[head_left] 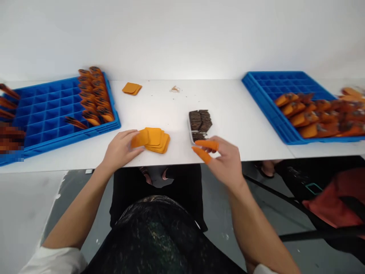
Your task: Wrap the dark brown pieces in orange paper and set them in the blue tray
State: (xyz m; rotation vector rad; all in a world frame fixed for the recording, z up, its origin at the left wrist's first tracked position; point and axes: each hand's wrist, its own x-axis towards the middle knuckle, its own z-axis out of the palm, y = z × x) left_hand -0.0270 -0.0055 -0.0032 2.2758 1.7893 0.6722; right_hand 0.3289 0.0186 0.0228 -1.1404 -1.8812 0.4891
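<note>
My left hand (121, 149) pinches a yellow-orange square piece (139, 138) just left of a stack of similar squares (156, 140). Orange finger covers are on the thumb and fingers of my right hand (224, 158), which is beside the near end of a small white tray (189, 131). Its thumb and forefinger are apart, with nothing visible between them. The tray bears dark brown, thin pieces (200, 121) packed in rows.
Blue divided crates stand at the left (115, 121) and right (285, 131), both holding orange bundles. Two more orange squares (132, 88) and some thin loops (175, 89) lie farther back on the white table (159, 110). Another person's red garment (336, 198) shows at right.
</note>
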